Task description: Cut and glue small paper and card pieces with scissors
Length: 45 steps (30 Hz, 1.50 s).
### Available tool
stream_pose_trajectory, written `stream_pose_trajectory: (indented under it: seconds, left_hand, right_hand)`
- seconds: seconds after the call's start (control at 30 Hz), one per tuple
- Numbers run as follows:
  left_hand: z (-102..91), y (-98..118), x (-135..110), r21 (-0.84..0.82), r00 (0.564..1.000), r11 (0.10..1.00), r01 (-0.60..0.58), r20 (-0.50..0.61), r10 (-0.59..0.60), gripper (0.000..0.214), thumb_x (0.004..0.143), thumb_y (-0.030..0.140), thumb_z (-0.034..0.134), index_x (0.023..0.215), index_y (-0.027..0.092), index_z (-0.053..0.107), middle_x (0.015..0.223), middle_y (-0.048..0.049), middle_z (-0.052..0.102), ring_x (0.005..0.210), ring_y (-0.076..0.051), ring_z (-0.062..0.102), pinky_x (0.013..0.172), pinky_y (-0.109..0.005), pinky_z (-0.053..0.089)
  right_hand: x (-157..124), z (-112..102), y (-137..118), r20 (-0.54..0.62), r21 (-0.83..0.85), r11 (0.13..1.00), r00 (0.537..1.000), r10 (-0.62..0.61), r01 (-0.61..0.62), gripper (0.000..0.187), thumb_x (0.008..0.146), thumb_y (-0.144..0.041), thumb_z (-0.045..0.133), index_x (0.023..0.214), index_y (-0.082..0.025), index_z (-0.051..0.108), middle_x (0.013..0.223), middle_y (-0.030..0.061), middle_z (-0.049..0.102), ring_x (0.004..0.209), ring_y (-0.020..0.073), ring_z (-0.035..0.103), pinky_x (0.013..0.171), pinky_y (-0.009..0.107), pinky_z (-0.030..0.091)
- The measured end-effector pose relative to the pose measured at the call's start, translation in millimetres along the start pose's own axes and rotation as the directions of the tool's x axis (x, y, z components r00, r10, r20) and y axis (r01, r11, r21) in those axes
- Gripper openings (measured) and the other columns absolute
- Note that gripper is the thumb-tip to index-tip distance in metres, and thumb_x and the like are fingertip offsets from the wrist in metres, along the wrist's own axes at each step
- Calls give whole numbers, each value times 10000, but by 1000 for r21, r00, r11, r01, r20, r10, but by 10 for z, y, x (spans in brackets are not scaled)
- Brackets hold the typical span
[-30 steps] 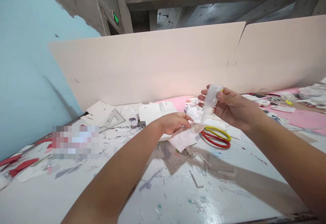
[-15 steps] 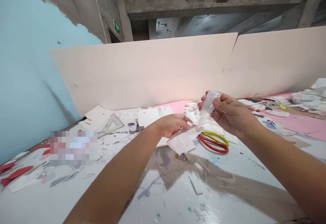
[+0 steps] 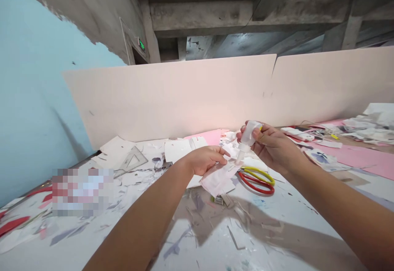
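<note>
My left hand [image 3: 207,160] pinches the upper left edge of a pale pink piece [image 3: 215,180], thin like paper or cloth, held above the table. In my right hand [image 3: 271,144] is a small translucent squeeze bottle [image 3: 250,133], tipped with its nozzle down and to the left. The nozzle tip is at the piece's upper right edge; whether it touches I cannot tell. Just behind and below lie scissors [image 3: 257,180] with one yellow and one red handle loop, their blades hidden by the piece.
Paper scraps litter the white table [image 3: 271,238]. A clear set square [image 3: 134,160] lies at the left on white sheets. Pink sheets [image 3: 363,160] and a white power strip [image 3: 297,134] are at the right. A pale partition [image 3: 172,98] stands behind.
The view has tilted up and shifted slightly, so the table sits lower. My right hand and the bottle have moved slightly left relative to the table; both grips stay the same.
</note>
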<state>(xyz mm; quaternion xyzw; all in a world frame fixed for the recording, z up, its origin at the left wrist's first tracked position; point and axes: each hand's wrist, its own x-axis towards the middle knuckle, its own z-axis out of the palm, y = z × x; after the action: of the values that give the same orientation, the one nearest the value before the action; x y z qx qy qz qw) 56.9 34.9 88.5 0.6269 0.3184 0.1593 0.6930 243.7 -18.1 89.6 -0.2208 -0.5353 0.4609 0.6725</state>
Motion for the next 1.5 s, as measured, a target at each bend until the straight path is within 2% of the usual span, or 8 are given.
stream_pose_trajectory:
  seconds: [0.17, 0.33, 0.67, 1.03, 1.5]
  left_hand:
    - [30, 9, -19, -23, 1000, 1000, -12, 8, 12, 336, 556, 92, 633, 865, 189, 544, 689, 18, 593, 624, -127, 592, 580, -247, 455]
    - [39, 15, -23, -7, 1000, 1000, -14, -2, 14, 352, 544, 100, 651, 869, 183, 545, 677, 17, 587, 614, -125, 587, 576, -247, 449]
    - [38, 30, -47, 3, 999, 1000, -18, 28, 18, 352, 550, 122, 650, 880, 195, 552, 671, 18, 588, 598, -118, 580, 554, -235, 440]
    - [44, 26, -50, -7, 999, 1000, -23, 32, 23, 329, 573, 97, 617, 884, 184, 549, 667, 8, 598, 599, -119, 587, 550, -236, 445]
    - [40, 23, -46, 20, 999, 1000, -18, 34, 17, 367, 548, 130, 669, 891, 198, 554, 663, 23, 577, 603, -112, 569, 564, -236, 423]
  right_hand:
    - [-4, 32, -14, -31, -1, 1000, 999, 12, -12, 154, 715, -235, 664, 852, -212, 598, 820, 13, 653, 766, 140, 630, 696, 257, 500]
    - [-21, 78, -49, -52, 22, 999, 998, 32, -31, 209, 648, -239, 711, 815, -212, 589, 804, 14, 651, 779, 159, 627, 661, 260, 504]
    - [-11, 45, -31, -61, 65, 997, 997, 50, -46, 166, 663, -208, 697, 799, -221, 603, 783, 10, 648, 792, 179, 631, 765, 337, 505]
    - [4, 20, -14, -75, 85, 995, 995, 60, -53, 161, 664, -194, 697, 791, -222, 602, 724, -13, 619, 750, 159, 630, 741, 309, 499]
    - [2, 38, -20, -87, 39, 998, 995, 56, -53, 165, 638, -220, 713, 747, -216, 589, 706, 11, 642, 794, 198, 636, 707, 323, 519]
